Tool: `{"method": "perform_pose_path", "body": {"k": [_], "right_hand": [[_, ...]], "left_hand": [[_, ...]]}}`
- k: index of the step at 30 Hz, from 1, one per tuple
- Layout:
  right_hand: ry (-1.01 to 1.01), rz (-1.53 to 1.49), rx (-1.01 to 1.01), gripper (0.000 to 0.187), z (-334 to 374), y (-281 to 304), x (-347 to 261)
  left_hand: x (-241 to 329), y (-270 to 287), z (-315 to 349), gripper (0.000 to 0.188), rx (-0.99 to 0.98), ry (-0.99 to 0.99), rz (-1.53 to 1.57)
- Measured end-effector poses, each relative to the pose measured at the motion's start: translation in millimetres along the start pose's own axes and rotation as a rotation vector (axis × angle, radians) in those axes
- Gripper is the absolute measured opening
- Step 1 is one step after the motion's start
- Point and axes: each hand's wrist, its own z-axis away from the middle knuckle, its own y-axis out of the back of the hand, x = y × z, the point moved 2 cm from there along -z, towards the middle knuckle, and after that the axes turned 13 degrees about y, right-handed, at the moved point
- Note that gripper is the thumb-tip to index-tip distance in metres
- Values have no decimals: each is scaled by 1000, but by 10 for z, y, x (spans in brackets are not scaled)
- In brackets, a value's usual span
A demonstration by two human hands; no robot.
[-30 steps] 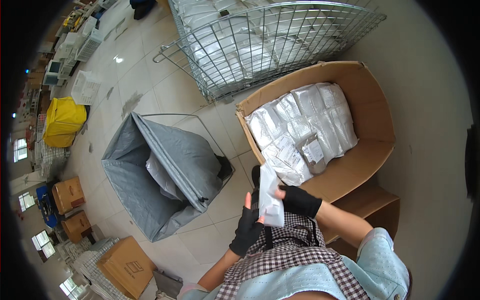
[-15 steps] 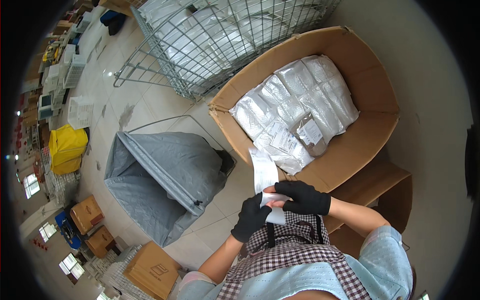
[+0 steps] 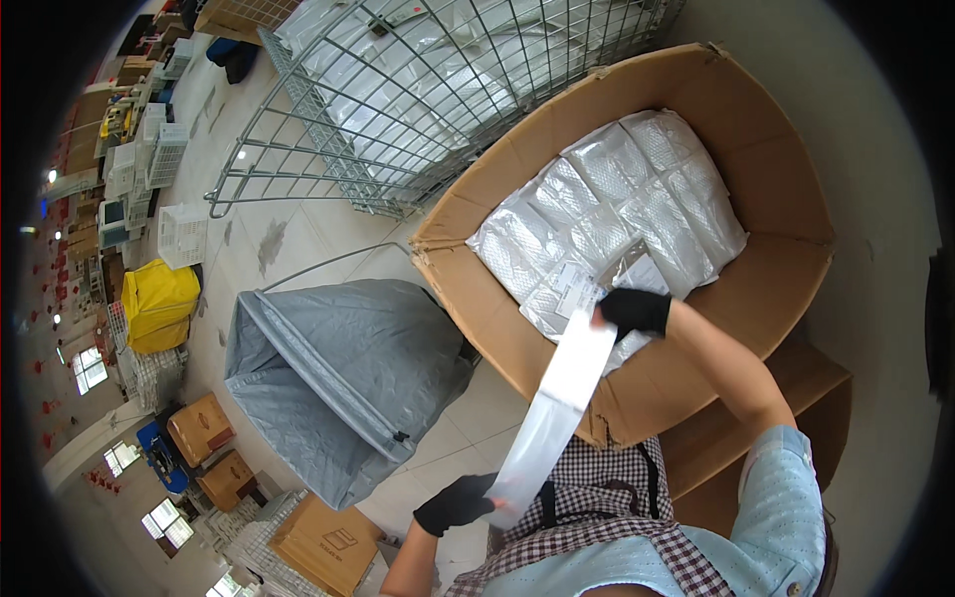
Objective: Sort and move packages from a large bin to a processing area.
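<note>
Evidently, the right hand, over the packets, and left hand, by the apron, stand apart, each clamped on the strip. Hard pulling could tear it; the box could snag it.

Packing room or warehouse, seemingly: tiled floor; wire cage of white packets at floor's far edge; big carton of silvery packets; plastic crates, brown cartons along floor's left edge.
</note>
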Motion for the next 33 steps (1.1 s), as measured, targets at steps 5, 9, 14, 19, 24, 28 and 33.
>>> {"method": "perform_pose_path", "body": {"k": [5, 9, 14, 19, 24, 28, 33], "right_hand": [[65, 815, 915, 12, -941, 571, 176], [478, 1092, 304, 19, -1521, 108, 1033], [311, 1000, 256, 36, -1581, -202, 1259], [160, 1133, 292, 50, -1867, 4, 1333], [179, 1055, -37, 42, -1219, -197, 1469], [-70, 772, 200, 39, -1251, 67, 1537], [-553, 365, 469, 52, -1765, 844, 1780]], "left_hand": [[-271, 106, 123, 43, 18, 111, 171], [-10, 231, 54, 39, -56, 257, 320], [-341, 146, 91, 44, 35, 382, 267], [-406, 108, -74, 42, -33, 387, 287], [-436, 107, -8, 39, -25, 344, 448], [-434, 161, -10, 41, -18, 364, 472], [-397, 119, -65, 44, 13, 324, 505]]}}
